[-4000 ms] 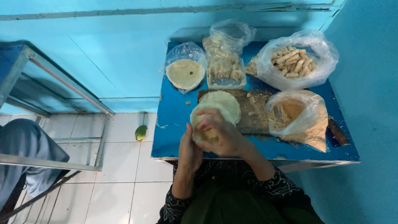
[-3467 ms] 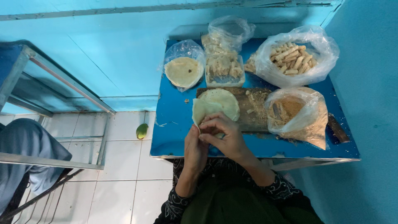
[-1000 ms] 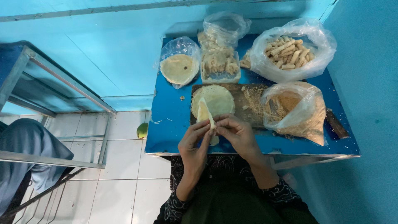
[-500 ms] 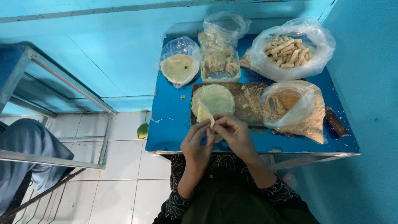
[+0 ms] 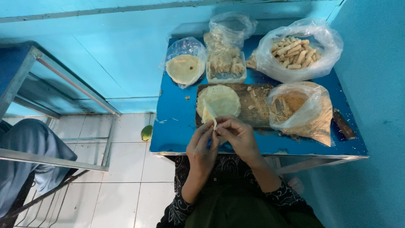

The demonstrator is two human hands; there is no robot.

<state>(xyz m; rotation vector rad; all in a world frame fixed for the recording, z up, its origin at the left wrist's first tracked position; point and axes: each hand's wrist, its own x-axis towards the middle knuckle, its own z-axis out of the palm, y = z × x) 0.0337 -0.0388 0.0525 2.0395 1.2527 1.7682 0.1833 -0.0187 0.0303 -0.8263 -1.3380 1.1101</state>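
free: blue table (image 5: 177, 126) left strip | blocked: crumb bag (image 5: 301, 112) right, tub (image 5: 225, 69) behind

Your left hand (image 5: 202, 145): raised, palm turned inward, fingers (image 5: 209, 131) curled and pinched at the tips | your right hand (image 5: 239, 137): just beside it, fingertips meeting the left's, thumb tucked in | forearms: both angled up from your lap, converging, patterned dark sleeves at the wrists

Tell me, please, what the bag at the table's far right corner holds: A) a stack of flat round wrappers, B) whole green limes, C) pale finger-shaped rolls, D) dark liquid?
C: the clear bag at the far right corner is full of pale, finger-shaped rolls; the flat round wrappers sit in another bag farther left.
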